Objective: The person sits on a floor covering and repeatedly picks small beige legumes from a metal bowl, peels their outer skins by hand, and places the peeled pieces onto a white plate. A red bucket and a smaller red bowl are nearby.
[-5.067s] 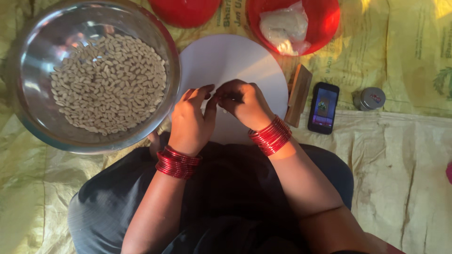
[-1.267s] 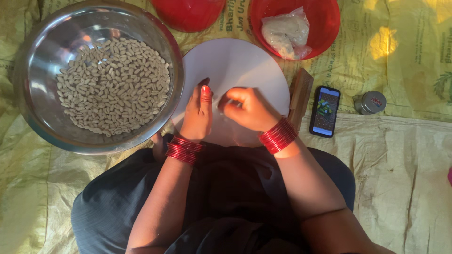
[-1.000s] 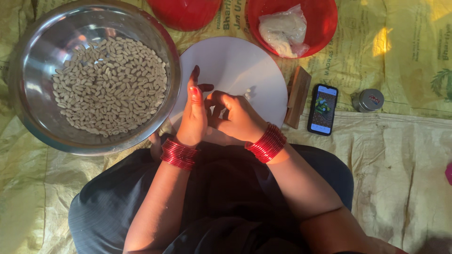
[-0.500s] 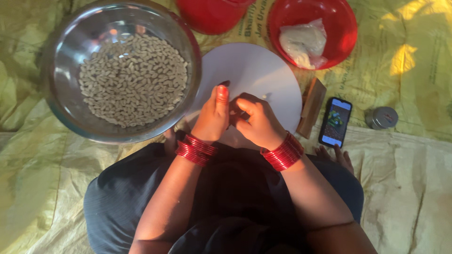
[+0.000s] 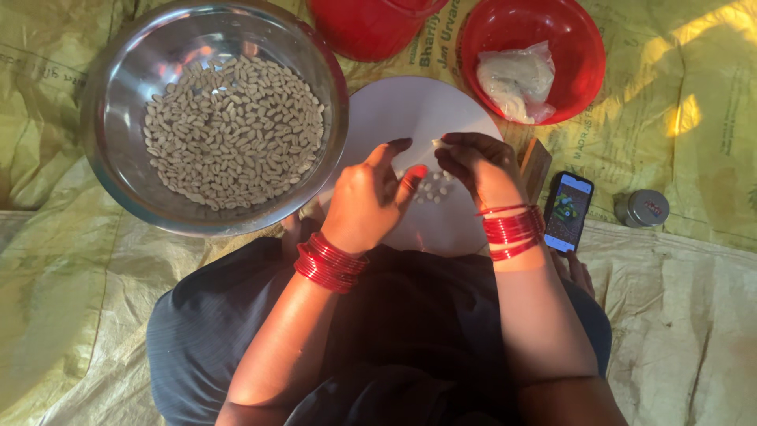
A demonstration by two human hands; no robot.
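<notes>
My left hand (image 5: 367,197) hovers over a round white board (image 5: 402,110), fingers spread and holding nothing. A few pale kernels (image 5: 434,188) lie on the board just beside its fingertips. My right hand (image 5: 481,162) is curled above the board's right side and pinches a small pale kernel (image 5: 436,144) at its fingertips. Red bangles ring both wrists. A large steel bowl (image 5: 118,87) on the left holds several pale kernels (image 5: 236,126) in a heap.
A red bowl (image 5: 583,47) with a tied plastic bag (image 5: 516,79) sits at the back right, a red container (image 5: 371,24) behind the board. A wooden block (image 5: 535,166), a phone (image 5: 569,211) and a small metal tin (image 5: 641,208) lie right. A yellow sheet (image 5: 694,118) covers the ground.
My left hand has lifted off the board and spread its fingers. My right hand has drawn apart from it, holding a kernel. The view has shifted, so everything sits further right.
</notes>
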